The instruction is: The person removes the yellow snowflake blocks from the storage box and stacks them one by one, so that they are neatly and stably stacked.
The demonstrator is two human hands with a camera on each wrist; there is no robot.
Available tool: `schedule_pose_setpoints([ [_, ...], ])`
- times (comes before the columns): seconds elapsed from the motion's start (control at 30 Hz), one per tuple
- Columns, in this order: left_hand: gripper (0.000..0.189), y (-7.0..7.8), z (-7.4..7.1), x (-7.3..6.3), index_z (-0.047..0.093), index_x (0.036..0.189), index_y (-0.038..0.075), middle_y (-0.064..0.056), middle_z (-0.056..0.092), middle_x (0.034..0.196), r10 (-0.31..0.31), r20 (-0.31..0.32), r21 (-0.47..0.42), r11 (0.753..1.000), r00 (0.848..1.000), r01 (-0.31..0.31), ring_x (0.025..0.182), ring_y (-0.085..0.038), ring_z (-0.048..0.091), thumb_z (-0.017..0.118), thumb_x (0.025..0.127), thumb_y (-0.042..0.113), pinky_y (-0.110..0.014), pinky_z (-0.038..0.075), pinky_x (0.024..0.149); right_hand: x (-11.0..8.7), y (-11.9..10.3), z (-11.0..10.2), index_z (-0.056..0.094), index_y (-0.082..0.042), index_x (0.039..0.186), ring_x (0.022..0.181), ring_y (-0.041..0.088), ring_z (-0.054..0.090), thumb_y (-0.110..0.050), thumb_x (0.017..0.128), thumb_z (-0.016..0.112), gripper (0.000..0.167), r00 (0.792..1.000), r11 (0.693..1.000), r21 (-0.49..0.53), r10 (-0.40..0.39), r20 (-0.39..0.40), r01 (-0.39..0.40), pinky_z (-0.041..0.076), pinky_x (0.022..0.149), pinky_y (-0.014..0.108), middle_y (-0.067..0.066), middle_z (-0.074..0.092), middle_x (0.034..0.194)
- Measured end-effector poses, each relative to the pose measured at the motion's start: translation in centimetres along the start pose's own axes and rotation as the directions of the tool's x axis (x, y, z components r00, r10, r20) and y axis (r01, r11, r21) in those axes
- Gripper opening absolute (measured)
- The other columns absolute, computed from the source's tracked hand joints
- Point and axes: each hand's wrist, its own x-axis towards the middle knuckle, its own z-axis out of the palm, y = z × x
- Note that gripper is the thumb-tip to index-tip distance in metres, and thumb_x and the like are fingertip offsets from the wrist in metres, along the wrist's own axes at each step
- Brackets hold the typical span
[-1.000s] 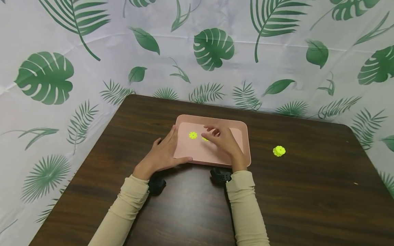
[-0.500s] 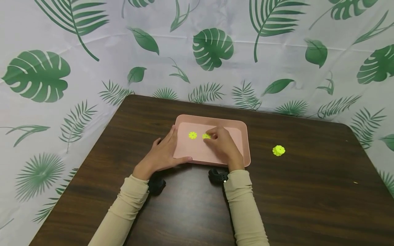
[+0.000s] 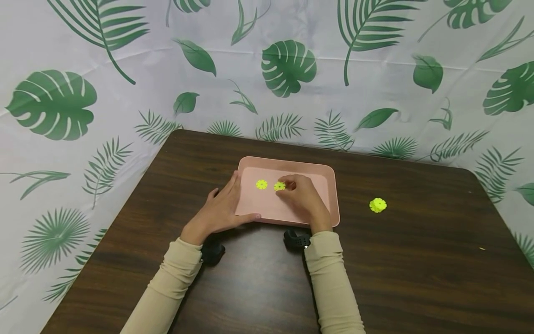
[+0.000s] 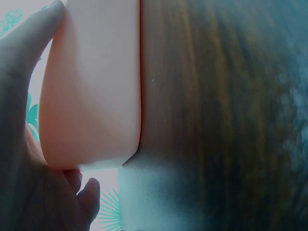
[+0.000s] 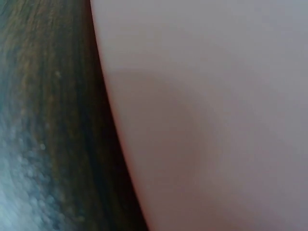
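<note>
In the head view a shallow pink tray (image 3: 267,204) lies on the dark wooden table. My left hand (image 3: 221,206) rests against its front left corner, fingers extended along the left side and thumb along the front rim. The left wrist view shows that thumb (image 4: 33,36) over the tray's front wall (image 4: 91,86). Inside the tray, my right hand (image 3: 303,195) pinches the edge of a yellow-green notched disc (image 3: 279,186) between thumb and forefinger. A matching disc (image 3: 261,184) lies flat to its left. The right wrist view has only tray wall (image 5: 207,110) and table, no fingers.
To the tray's right, a small pile of the same yellow-green discs (image 3: 378,205) sits on the table (image 3: 417,260). A leaf-print curtain (image 3: 233,69) hangs behind the table and along its left side. Each wrist wears a black band-mounted device.
My right hand has come down from above the right-hand disc, and its thumb and forefinger have drawn together at that disc's edge. The left hand and the tray have stayed in place.
</note>
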Motion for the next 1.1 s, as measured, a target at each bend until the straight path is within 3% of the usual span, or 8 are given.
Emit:
schedule_pose_setpoints([
  [0.27,0.121,0.0,0.2,0.0,0.0,0.166,0.005,-0.009,-0.006,0.173,0.001,0.005,0.003,1.0,1.0,-0.001,0.159,-0.023,0.01,0.055,0.087,0.079,-0.071,0.019,0.116,-0.1,0.3,-0.1,0.075,-0.002,0.119,0.091,0.025,0.059,-0.013,0.089,0.084,0.033,1.0,1.0,-0.005,-0.016,-0.002,0.016,0.051,0.085,0.038,0.011,0.069,0.1],
  [0.47,0.122,0.0,0.2,-0.2,0.0,0.166,0.005,-0.01,-0.006,0.173,0.001,0.0,0.011,1.0,1.0,-0.001,0.159,-0.024,0.01,0.054,0.087,0.081,-0.072,0.019,0.115,-0.5,-0.2,-0.8,0.075,-0.001,0.115,0.088,0.025,0.061,-0.015,0.087,0.085,0.033,0.988,0.986,0.085,-0.135,-0.07,0.14,0.05,0.08,0.036,0.01,0.07,0.097],
  [0.57,0.122,0.0,0.2,-0.2,0.0,0.166,0.005,-0.01,-0.006,0.173,0.001,-0.001,0.018,1.0,1.0,-0.001,0.159,-0.023,0.009,0.053,0.087,0.082,-0.072,0.02,0.115,-0.8,-0.5,-1.3,0.074,-0.002,0.114,0.088,0.024,0.06,-0.017,0.087,0.086,0.032,0.984,0.98,0.105,-0.157,-0.09,0.166,0.049,0.079,0.035,0.009,0.069,0.098],
  [0.9,0.121,0.1,0.1,-0.3,0.0,0.166,0.006,-0.01,-0.006,0.173,0.001,-0.006,-0.002,1.0,1.0,-0.001,0.159,-0.024,0.008,0.056,0.088,0.079,-0.072,0.019,0.115,-2.1,0.0,-3.3,0.077,-0.006,0.11,0.086,0.023,0.059,-0.021,0.088,0.085,0.028,0.974,0.978,0.071,-0.185,-0.133,0.195,0.047,0.076,0.038,0.008,0.072,0.103],
  [1.1,0.12,0.2,0.4,-0.2,0.0,0.166,0.005,-0.012,-0.005,0.173,0.016,-0.016,0.002,1.0,1.0,-0.016,0.159,-0.025,0.009,0.056,0.088,0.078,-0.073,0.019,0.114,-2.4,0.9,-4.4,0.077,-0.002,0.106,0.079,0.023,0.06,-0.012,0.086,0.086,0.024,0.946,0.954,0.073,-0.277,-0.169,0.292,0.047,0.074,0.039,0.011,0.071,0.099],
])
